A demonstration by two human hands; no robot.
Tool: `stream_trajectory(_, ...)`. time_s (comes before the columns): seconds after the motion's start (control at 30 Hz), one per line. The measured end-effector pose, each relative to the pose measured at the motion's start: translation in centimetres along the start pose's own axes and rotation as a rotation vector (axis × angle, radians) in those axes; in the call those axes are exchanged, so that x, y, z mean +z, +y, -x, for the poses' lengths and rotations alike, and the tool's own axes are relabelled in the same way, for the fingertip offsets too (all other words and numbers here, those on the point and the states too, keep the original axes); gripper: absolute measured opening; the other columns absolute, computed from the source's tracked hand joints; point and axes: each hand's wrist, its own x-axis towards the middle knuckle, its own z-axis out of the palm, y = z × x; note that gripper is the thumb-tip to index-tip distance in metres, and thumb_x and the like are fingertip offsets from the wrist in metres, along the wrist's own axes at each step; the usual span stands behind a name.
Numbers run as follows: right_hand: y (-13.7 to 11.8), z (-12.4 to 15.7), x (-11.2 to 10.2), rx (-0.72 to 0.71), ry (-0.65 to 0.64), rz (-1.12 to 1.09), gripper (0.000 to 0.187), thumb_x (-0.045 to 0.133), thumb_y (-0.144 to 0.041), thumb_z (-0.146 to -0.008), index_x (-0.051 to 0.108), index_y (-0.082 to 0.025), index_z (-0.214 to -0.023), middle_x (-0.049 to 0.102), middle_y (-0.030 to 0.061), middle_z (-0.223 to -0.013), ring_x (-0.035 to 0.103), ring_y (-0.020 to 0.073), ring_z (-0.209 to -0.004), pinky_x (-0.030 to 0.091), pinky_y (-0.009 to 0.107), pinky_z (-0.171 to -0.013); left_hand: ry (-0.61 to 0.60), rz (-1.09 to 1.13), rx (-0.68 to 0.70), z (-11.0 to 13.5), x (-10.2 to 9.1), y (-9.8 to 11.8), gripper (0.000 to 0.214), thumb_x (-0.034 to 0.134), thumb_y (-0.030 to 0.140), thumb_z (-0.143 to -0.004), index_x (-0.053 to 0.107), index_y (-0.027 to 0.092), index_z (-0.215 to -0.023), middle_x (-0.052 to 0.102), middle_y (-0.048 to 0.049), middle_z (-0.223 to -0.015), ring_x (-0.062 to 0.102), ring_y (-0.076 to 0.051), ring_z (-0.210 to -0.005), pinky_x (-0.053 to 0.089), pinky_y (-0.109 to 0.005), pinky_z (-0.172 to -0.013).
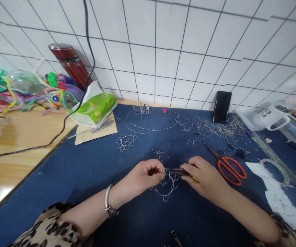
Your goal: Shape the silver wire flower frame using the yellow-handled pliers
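Note:
My left hand is closed in a pinch on a thin silver wire flower piece that lies over the blue cloth. My right hand is closed round small pliers with a yellow handle; their dark jaws point left and meet the wire at the top of the piece. A silver bangle sits on my left wrist. Both hands are low in the middle of the picture, a few centimetres apart.
Orange-handled scissors lie just right of my right hand. Other wire shapes, a heap of cut wire, a black phone, a tissue pack, a white jug, pipe cleaners and a black cable surround the cloth.

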Motion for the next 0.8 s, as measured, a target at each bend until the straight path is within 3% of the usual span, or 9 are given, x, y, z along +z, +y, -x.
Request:
stream_trajectory(0.23, -0.3, 0.2, 0.2, -0.058, 0.048, 0.027, 0.023, 0.050, -0.026, -0.084, 0.055, -0.020, -0.106, 0.051, 0.0074, -0.092, 0.049, 0.0172, -0.082, 0.043, 0.033, -0.073, -0.004, -0.013, -0.009, 0.2, 0.2, 0.7, 0.004, 0.054, 0.017, -0.078, 0.056, 0.015, -0.080, 0.041, 0.0046, -0.062, 0.033, -0.008, -0.054, 0.027, -0.022, -0.051)
stream_trajectory(0.37, -0.5, 0.1, -0.4, 0.009, 0.095, 0.004, 0.022, 0.048, -0.026, -0.085, 0.056, -0.020, -0.104, 0.052, 0.0076, -0.092, 0.050, 0.0167, -0.082, 0.045, 0.032, -0.074, 0.004, -0.009, 0.002, 0.2, 0.2, 0.3, 0.003, 0.054, 0.016, -0.077, 0.056, 0.015, -0.079, 0.043, 0.0043, -0.062, 0.034, -0.008, -0.054, 0.028, -0.022, -0.051)
stream_trajectory(0.6, -0.8, 0.2, -0.9, 0.079, -0.035, -0.057, 0.017, 0.052, -0.026, -0.083, 0.057, -0.022, -0.098, 0.051, 0.0048, -0.091, 0.050, 0.0149, -0.078, 0.045, 0.030, -0.071, -0.008, -0.046, 0.028, 0.1, 0.2, 0.1, 0.003, 0.052, 0.014, -0.079, 0.055, 0.015, -0.078, 0.042, 0.0049, -0.061, 0.034, -0.008, -0.054, 0.029, -0.021, -0.051)
stream_trajectory(0.8, -1.0, 0.3, -0.9, 0.070, -0.033, -0.054, 0.016, 0.051, -0.026, -0.084, 0.057, -0.022, -0.098, 0.052, 0.0035, -0.088, 0.050, 0.0135, -0.075, 0.044, 0.028, -0.069, -0.017, -0.069, 0.027, 0.3, 0.4, 0.4, 0.004, 0.051, 0.016, -0.080, 0.054, 0.015, -0.078, 0.042, 0.0049, -0.061, 0.035, -0.008, -0.053, 0.029, -0.021, -0.051)
